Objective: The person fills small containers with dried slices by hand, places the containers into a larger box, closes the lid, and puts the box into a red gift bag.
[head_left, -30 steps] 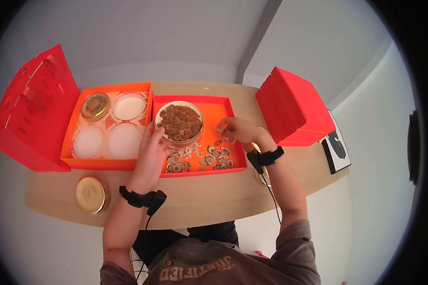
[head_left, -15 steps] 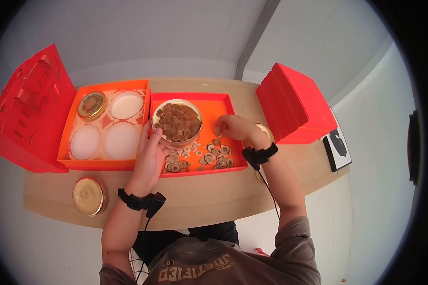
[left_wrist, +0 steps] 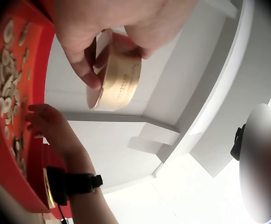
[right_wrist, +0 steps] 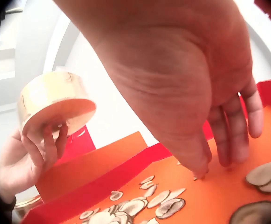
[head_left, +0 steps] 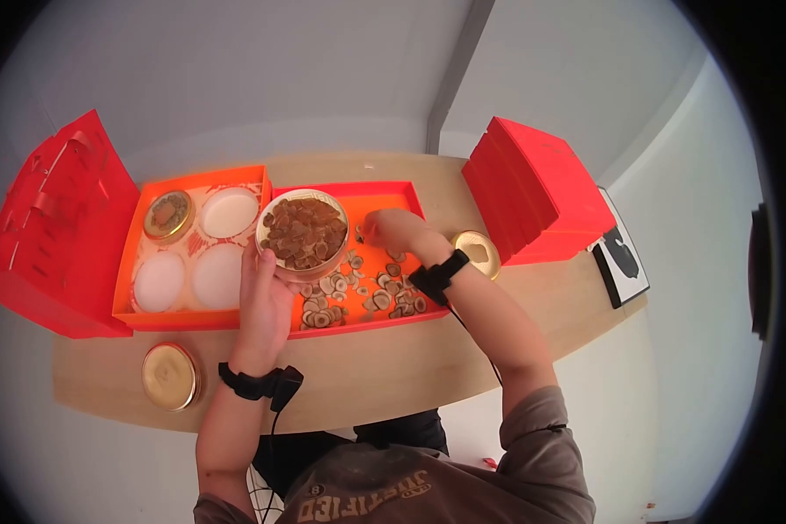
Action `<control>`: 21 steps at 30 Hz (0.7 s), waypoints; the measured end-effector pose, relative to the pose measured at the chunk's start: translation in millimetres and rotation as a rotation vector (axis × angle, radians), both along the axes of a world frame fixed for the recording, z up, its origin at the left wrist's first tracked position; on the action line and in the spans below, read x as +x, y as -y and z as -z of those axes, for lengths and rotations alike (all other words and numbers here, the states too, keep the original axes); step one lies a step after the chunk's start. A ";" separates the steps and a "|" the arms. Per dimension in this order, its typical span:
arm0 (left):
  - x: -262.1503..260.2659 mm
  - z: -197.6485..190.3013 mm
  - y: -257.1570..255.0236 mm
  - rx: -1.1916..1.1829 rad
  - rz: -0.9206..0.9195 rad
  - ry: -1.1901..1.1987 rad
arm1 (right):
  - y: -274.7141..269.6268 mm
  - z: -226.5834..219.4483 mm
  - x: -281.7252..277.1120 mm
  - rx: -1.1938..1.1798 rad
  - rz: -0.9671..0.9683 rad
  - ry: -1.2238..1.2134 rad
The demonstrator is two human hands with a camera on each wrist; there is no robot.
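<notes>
My left hand (head_left: 266,306) grips a round gold tin (left_wrist: 122,81) from its side and underside, above the left part of a red-edged orange tray (head_left: 380,203). Brown translucent pieces (head_left: 302,232) fill the tin. To its right, my right hand (head_left: 399,234) is over the tray, a small dark-edged slice (head_left: 359,236) at its fingertips. The right wrist view shows the right hand (right_wrist: 172,88) with thumb and forefinger together and the other fingers pointing down; the thumb hides most of what they pinch. Pale round slices (head_left: 323,310) lie scattered in the tray's near part.
An orange box (head_left: 180,323) on the left has round wells, one with a filled jar (head_left: 168,215). Gold lids lie near the front edge (head_left: 169,376) and right of the tray (head_left: 478,253). Red bags (head_left: 61,236) stand far left, red boxes (head_left: 541,192) and a black-and-white box (head_left: 622,253) right.
My right hand has moved left toward the tin, uncovering the gold lid at the right. The tin in my left hand has shifted slightly left. The head view has shifted a little too.
</notes>
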State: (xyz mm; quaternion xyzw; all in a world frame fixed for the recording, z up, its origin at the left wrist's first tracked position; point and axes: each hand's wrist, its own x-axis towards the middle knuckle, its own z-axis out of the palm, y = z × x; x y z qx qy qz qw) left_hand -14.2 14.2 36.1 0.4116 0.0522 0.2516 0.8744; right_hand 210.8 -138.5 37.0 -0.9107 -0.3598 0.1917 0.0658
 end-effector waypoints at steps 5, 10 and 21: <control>-0.4 8.1 -8.9 0.003 0.055 0.020 | -8.6 16.8 4.4 0.004 -0.105 0.151; 0.3 12.4 -7.7 -0.023 0.082 0.041 | -3.9 20.0 5.4 0.053 -0.133 0.163; 0.0 11.4 -3.8 -0.011 0.106 0.042 | 10.3 13.6 5.7 0.100 -0.039 0.058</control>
